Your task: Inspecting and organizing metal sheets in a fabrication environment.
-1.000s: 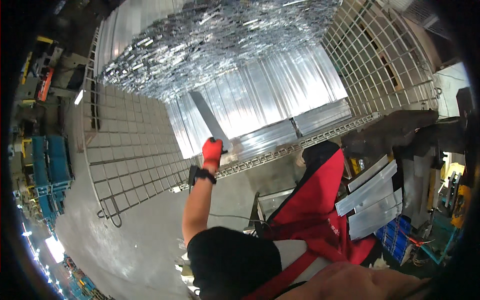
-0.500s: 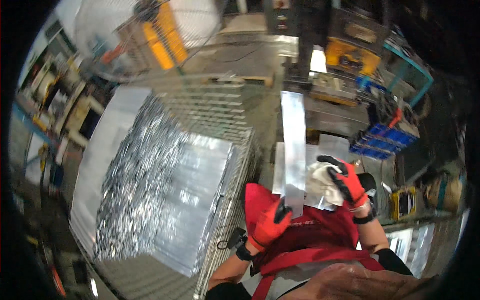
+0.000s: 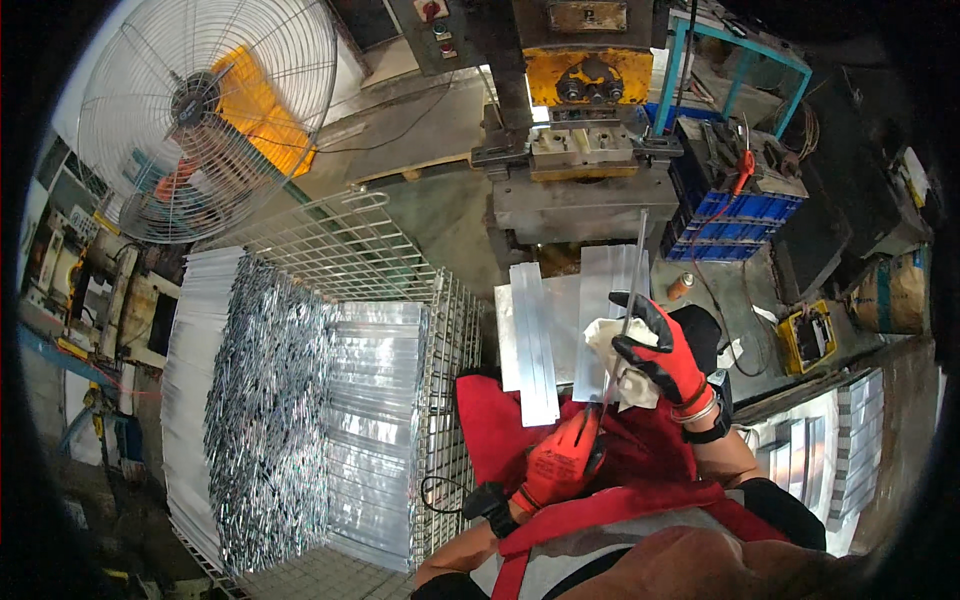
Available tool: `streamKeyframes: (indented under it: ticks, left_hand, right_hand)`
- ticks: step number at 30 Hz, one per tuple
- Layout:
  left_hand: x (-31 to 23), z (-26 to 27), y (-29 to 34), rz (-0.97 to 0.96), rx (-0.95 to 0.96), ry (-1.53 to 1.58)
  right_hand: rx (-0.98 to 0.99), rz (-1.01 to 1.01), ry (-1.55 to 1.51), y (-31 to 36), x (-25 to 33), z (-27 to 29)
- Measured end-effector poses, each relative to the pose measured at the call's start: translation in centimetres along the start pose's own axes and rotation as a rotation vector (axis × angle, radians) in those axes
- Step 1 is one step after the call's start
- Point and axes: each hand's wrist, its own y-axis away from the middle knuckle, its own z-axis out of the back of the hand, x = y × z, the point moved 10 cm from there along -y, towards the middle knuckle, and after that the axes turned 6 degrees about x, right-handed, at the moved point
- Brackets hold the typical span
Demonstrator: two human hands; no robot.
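A long, thin metal strip [image 3: 637, 255] stands nearly edge-on in front of me. My left hand [image 3: 565, 458], in a red and black glove, is closed around its lower end. My right hand [image 3: 670, 350], gloved the same way, grips a crumpled off-white cloth [image 3: 637, 388] against the strip, with thumb and fingers on either side. Beyond my lap, narrow flat metal strips [image 3: 533, 345] lie overlapped on a wider sheet [image 3: 507, 330]. Another flat metal piece [image 3: 600, 275] lies behind the cloth, partly hidden by it.
At my left stands a wire mesh basket [image 3: 450, 340] packed with stacked metal strips [image 3: 375, 400]. Past it is a large caged fan [image 3: 200, 100]. A press machine [image 3: 585, 190] stands ahead, blue crates [image 3: 715, 225] right of it. A yellow bin [image 3: 806, 338] sits at the right.
The held strip has turned from showing its broad face to nearly edge-on, and stands closer to the cloth. My right hand's cloth now meets it. The view has shifted and the blur has cleared.
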Motion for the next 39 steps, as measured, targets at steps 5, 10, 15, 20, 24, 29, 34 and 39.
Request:
streamKeyframes:
  ticks: [5, 10, 15, 20, 24, 29, 34, 39]
  left_hand:
    - [2.3, -0.4, -0.3, 0.171, 0.004, 0.406]
    - [2.2, -2.2, -0.6, 0.179, 0.189, 0.649]
    - [1.7, -2.2, -0.7, 0.144, 0.127, 0.593]
    - [1.5, -3.1, -0.9, 0.111, 0.168, 0.624]
    - [1.2, -3.1, -0.7, 0.108, 0.23, 0.607]
    - [0.8, -1.9, -0.9, 0.153, 0.232, 0.64]
    - [0.1, -2.2, -0.3, -0.095, 0.077, 0.38]
    - [-0.4, -1.1, -0.5, -0.089, 0.071, 0.409]
  right_hand:
    - [0.158, 0.159, -0.336, 0.2, 2.0, -0.8]
    - [0.272, 0.122, -0.394, 1.1, 1.6, -1.9]
    - [0.301, 0.146, -0.392, 1.4, 1.9, -2.2]
    - [0.228, 0.084, -0.385, 2.3, 0.8, -1.6]
    - [0.207, 0.066, -0.403, 2.6, -0.4, -1.5]
    - [0.192, 0.063, -0.47, 2.7, -0.8, -1.5]
    - [0.206, 0.056, -0.505, 2.5, -0.4, -1.9]
    - [0.205, 0.119, -0.439, 2.3, -0.5, -1.9]
